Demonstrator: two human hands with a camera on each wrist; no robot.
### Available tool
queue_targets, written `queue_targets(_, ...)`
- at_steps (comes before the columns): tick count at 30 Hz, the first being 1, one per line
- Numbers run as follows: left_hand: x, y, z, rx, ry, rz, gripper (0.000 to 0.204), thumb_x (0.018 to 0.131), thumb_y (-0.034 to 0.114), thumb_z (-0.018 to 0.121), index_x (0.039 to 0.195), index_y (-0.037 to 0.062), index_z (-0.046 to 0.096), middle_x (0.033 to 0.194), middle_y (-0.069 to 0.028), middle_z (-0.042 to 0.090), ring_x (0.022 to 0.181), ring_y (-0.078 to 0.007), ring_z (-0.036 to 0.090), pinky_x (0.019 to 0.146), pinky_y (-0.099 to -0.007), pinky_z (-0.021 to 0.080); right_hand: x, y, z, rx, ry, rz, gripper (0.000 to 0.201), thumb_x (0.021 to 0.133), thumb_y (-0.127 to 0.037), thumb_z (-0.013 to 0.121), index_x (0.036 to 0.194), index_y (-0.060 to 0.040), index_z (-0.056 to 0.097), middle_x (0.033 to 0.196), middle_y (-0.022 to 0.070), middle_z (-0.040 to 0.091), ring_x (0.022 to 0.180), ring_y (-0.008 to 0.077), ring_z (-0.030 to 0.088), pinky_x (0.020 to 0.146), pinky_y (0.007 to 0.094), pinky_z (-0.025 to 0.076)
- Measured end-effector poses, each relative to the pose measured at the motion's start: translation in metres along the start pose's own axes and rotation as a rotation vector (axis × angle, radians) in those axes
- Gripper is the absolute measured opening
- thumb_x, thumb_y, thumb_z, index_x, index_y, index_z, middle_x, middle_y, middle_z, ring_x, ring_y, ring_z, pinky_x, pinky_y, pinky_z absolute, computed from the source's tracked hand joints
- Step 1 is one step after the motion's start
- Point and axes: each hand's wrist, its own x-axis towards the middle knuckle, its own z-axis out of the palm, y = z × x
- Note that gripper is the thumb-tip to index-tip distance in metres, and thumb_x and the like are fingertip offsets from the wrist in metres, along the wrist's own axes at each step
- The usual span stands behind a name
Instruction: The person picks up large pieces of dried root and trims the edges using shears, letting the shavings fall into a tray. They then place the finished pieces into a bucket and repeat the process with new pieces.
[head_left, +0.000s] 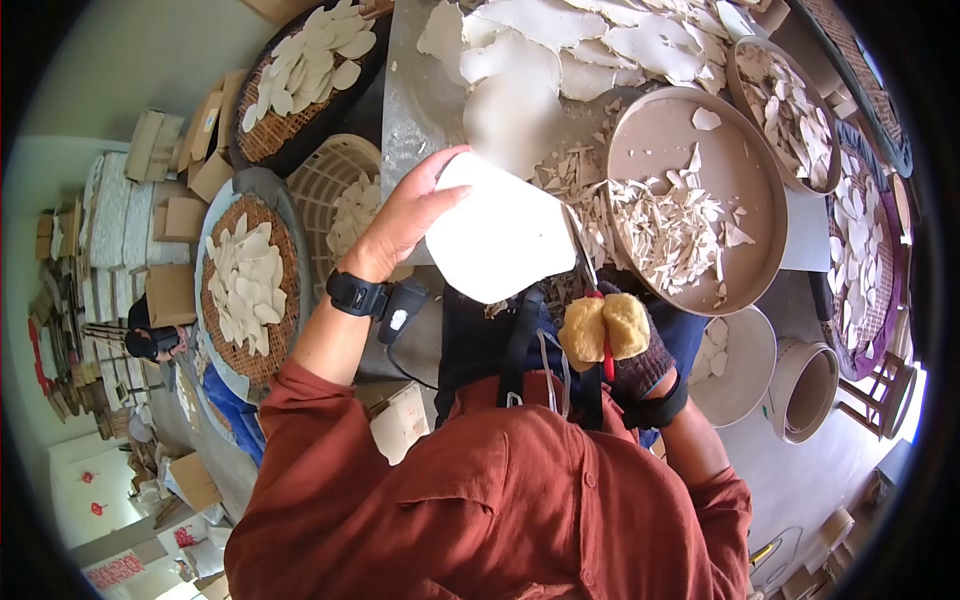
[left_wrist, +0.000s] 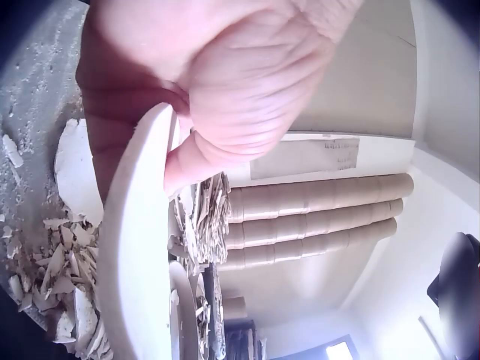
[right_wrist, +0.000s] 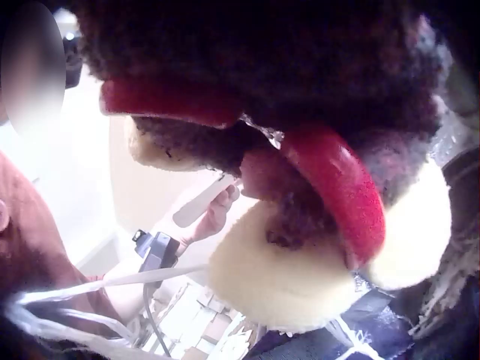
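My bare left hand (head_left: pixel 408 212) pinches a white flat sheet (head_left: pixel 500 230) at its upper left edge, thumb on top. In the left wrist view the sheet (left_wrist: pixel 135 255) appears edge-on below the left hand (left_wrist: pixel 217 82). My right hand (head_left: pixel 640 350), in a dark knitted glove, grips scissors with red handles (head_left: pixel 608 355) wrapped in yellow padding (head_left: pixel 584 332). The scissor blades (head_left: pixel 582 245) lie along the sheet's right edge. In the right wrist view the gloved right hand (right_wrist: pixel 262 52) is curled around the red handles (right_wrist: pixel 341 187).
A round tray (head_left: pixel 690 292) with white scraps stands to the right. White sheets (head_left: pixel 640 45) and scraps cover the table's (head_left: pixel 415 110) far side. Woven trays (head_left: pixel 293 300) of cut pieces and a plastic basket (head_left: pixel 318 165) stand left. A bin (head_left: pixel 800 395) is at lower right.
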Motion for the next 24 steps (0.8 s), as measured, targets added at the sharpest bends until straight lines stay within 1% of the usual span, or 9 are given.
queue_targets(3, -0.004, 0.004, -0.006, -0.110, -0.096, -0.064, 0.038, 0.088, 0.007, 0.052, 0.123, -0.0036, 0.044, 0.116, -0.0073, 0.054, 0.105, -0.0115, 0.051, 0.090, -0.0242, 0.041, -0.003, 0.006, -0.002, -0.514, 0.025, -0.195, 0.029, 0.085, -0.021, 0.059, 0.098, 0.0050, 0.060, 0.092, 0.0116, 0.065, 0.083, 0.0220, 0.064, 0.073, 0.0323, 0.052)
queue_targets(5, -0.013, 0.009, -0.008, -0.001, -0.192, -0.030, 0.031, 0.089, 0.008, 0.051, 0.118, -0.0010, 0.049, 0.121, -0.0091, 0.052, 0.110, -0.0125, 0.049, 0.092, -0.0257, 0.039, -0.003, 0.004, -0.004, -0.075, -0.003, -0.073, 0.032, 0.085, -0.025, 0.058, 0.097, 0.0048, 0.059, 0.091, 0.0114, 0.065, 0.081, 0.0220, 0.064, 0.072, 0.0323, 0.052)
queue_targets(7, -0.021, 0.019, -0.004, 0.527, -0.133, 0.337, 0.013, 0.083, -0.002, 0.052, 0.092, 0.0037, 0.060, 0.127, -0.0110, 0.049, 0.114, -0.0147, 0.046, 0.093, -0.0287, 0.037, -0.001, 0.018, -0.018, 0.124, 0.104, -0.159, 0.032, 0.087, -0.027, 0.053, 0.098, 0.0030, 0.057, 0.091, 0.0116, 0.063, 0.084, 0.0217, 0.062, 0.076, 0.0342, 0.051)
queue_targets(10, -0.034, 0.010, -0.011, 0.409, -0.005, 0.338, 0.009, 0.081, -0.002, 0.055, 0.087, 0.0040, 0.058, 0.117, -0.0059, 0.052, 0.111, -0.0159, 0.047, 0.100, -0.0327, 0.034, -0.008, 0.029, -0.049, 0.031, 0.135, -0.163, 0.024, 0.087, -0.020, 0.055, 0.103, -0.0018, 0.055, 0.099, 0.0080, 0.060, 0.092, 0.0194, 0.059, 0.081, 0.0329, 0.048)
queue_targets(12, -0.044, 0.014, -0.019, 0.270, -0.046, 0.103, 0.009, 0.081, -0.003, 0.055, 0.087, 0.0041, 0.054, 0.109, -0.0053, 0.052, 0.106, -0.0152, 0.049, 0.099, -0.0335, 0.036, -0.007, 0.039, -0.063, -0.211, 0.194, -0.214, 0.028, 0.085, -0.018, 0.061, 0.109, -0.0056, 0.053, 0.104, 0.0066, 0.058, 0.098, 0.0178, 0.056, 0.086, 0.0318, 0.047)
queue_targets(16, -0.054, 0.011, -0.007, -0.218, -0.219, 0.074, 0.026, 0.078, -0.004, 0.056, 0.100, 0.0049, 0.047, 0.093, -0.0033, 0.053, 0.088, -0.0109, 0.053, 0.084, -0.0267, 0.045, -0.005, 0.032, -0.060, -0.405, 0.132, -0.238, 0.046, 0.077, -0.012, 0.071, 0.118, -0.0079, 0.050, 0.114, 0.0060, 0.055, 0.106, 0.0170, 0.054, 0.093, 0.0317, 0.044)
queue_targets(19, -0.053, 0.004, 0.004, -0.038, -0.034, 0.198, 0.022, 0.081, -0.001, 0.055, 0.100, 0.0060, 0.046, 0.091, -0.0036, 0.052, 0.085, -0.0101, 0.054, 0.083, -0.0249, 0.046, -0.002, 0.022, -0.047, -0.652, 0.100, -0.197, 0.057, 0.071, -0.011, 0.076, 0.121, -0.0085, 0.049, 0.118, 0.0056, 0.054, 0.109, 0.0167, 0.053, 0.095, 0.0321, 0.042)
queue_targets(21, -0.044, 0.002, 0.014, -0.160, 0.147, 0.192, 0.032, 0.083, 0.000, 0.055, 0.112, 0.0035, 0.043, 0.102, -0.0072, 0.052, 0.096, -0.0141, 0.053, 0.088, -0.0284, 0.044, 0.006, 0.028, -0.038, -0.294, -0.054, -0.317, 0.057, 0.070, -0.011, 0.076, 0.121, -0.0083, 0.049, 0.116, 0.0058, 0.055, 0.108, 0.0168, 0.053, 0.096, 0.0319, 0.042)
queue_targets(24, -0.035, -0.006, 0.020, -0.293, 0.340, 0.179, 0.050, 0.085, 0.004, 0.054, 0.131, 0.0000, 0.035, 0.121, -0.0136, 0.050, 0.106, -0.0187, 0.053, 0.091, -0.0317, 0.044, 0.021, 0.035, -0.040, 0.252, -0.281, -0.149, 0.041, 0.084, -0.020, 0.060, 0.121, -0.0055, 0.048, 0.117, 0.0080, 0.055, 0.110, 0.0197, 0.053, 0.098, 0.0335, 0.040)
